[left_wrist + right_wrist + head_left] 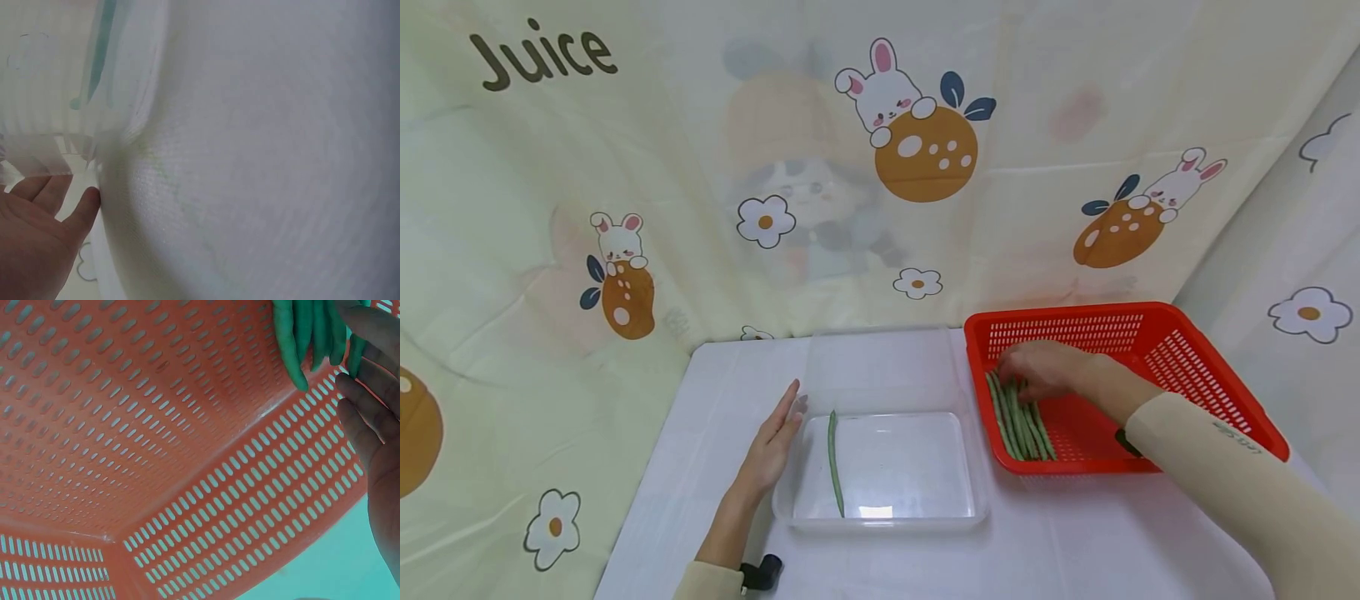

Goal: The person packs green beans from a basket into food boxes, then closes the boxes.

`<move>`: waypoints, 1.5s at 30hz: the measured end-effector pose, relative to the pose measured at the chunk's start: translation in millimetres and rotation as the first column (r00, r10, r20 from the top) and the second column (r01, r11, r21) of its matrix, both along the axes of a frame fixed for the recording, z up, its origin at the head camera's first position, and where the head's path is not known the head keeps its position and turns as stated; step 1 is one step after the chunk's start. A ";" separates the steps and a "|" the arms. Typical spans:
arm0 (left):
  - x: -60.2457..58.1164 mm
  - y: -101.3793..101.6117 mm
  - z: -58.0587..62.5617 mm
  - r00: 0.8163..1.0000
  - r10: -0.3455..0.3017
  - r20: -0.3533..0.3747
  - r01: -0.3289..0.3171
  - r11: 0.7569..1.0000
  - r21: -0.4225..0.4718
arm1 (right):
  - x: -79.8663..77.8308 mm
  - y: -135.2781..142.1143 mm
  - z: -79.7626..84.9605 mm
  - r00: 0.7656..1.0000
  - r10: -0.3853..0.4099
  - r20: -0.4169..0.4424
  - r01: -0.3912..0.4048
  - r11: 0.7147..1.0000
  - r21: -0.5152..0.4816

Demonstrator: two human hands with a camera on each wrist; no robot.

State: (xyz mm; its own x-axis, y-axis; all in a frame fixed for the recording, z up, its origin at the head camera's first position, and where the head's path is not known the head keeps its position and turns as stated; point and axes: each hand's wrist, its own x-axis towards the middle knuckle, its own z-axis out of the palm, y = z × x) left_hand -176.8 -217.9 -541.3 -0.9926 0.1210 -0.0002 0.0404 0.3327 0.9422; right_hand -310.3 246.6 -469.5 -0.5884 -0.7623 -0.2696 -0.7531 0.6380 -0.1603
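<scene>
Hanging behind table [715,429] and basket [1075,468] is printed cloth [1030,208].

Right sleeve [1232,483]: your beige fabric bears small dark script [1237,437].
Left cuff [709,581]: you wear beige here too.
Left wrist device [765,572]: yours is black and rounded.

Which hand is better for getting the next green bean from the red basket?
Probably the right hand: it's inside the red basket, at the green beans. The left hand is at the clear box, farther off.
</scene>
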 end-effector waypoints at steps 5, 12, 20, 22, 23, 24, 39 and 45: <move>0.4 1.4 1.3 1.000 0.010 0.004 -0.010 1.000 -0.013 | 0.9 6.0 8.6 0.998 -0.048 -0.031 0.046 0.997 -0.061; 1.4 2.0 2.5 1.000 0.013 -0.001 -0.013 1.000 -0.021 | 5.9 1.0 36.1 0.986 -0.138 -0.090 0.125 0.984 -0.129; 1.4 1.7 0.9 1.000 0.008 0.001 -0.008 1.000 -0.009 | 19.9 -21.8 60.8 0.987 -0.092 -0.133 0.044 0.944 -0.328; 1.3 1.3 -0.1 1.000 0.010 0.003 -0.010 1.000 -0.009 | 24.7 -32.3 65.1 0.988 -0.062 -0.140 0.011 0.940 -0.342; 1.1 1.3 -0.5 1.000 0.013 0.007 -0.013 1.000 -0.012 | 26.9 -37.9 67.1 0.988 -0.050 -0.143 -0.003 0.939 -0.344; 0.9 1.4 -0.7 1.000 0.016 0.010 -0.016 1.000 -0.013 | 29.4 -43.8 69.1 0.988 -0.042 -0.148 -0.011 0.941 -0.339; -2.1 -0.5 -0.5 1.000 0.014 0.004 -0.014 1.000 -0.015 | 45.6 -148.1 72.1 0.972 0.140 -0.189 -0.198 0.922 -0.332; -2.0 -0.7 -1.5 1.000 0.018 0.024 -0.018 1.000 0.014 | 54.8 -189.4 67.5 0.974 0.149 -0.168 -0.190 0.947 -0.258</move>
